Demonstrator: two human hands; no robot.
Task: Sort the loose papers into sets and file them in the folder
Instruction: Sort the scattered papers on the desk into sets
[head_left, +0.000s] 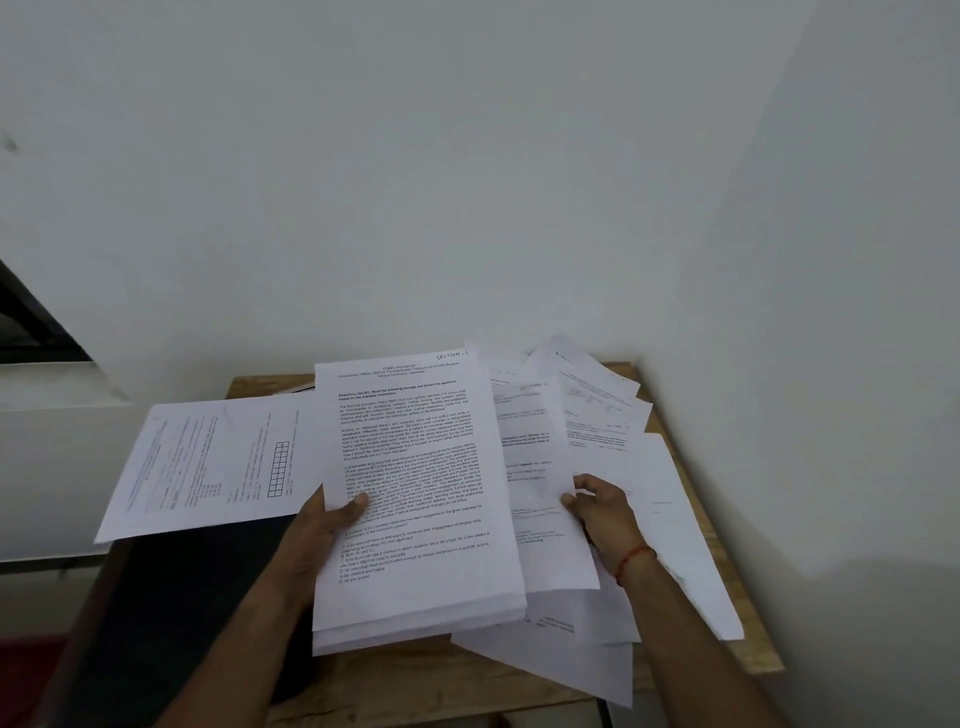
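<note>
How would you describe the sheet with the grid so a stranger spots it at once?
Start at the wooden table in the corner. On its left lies a dark folder, with one sheet across its far end. Unlike the other papers, it is turned sideways and bears a small grid.

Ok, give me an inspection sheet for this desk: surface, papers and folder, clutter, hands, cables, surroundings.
Surface: small wooden table, mostly covered by paper.
Job's things: paper stack marked "Section 1" on its top page; loose pile fanned out at right; sideways sheet lying partly on a dark flat cover, probably the folder.
Clutter: nothing seen.
Hands: left hand grips the paper stack, thumb on the top page; right hand pinches the edge of a single sheet from the loose pile.
Cables: nothing seen.
Surroundings: plain white walls meeting in a corner behind the table.
</note>
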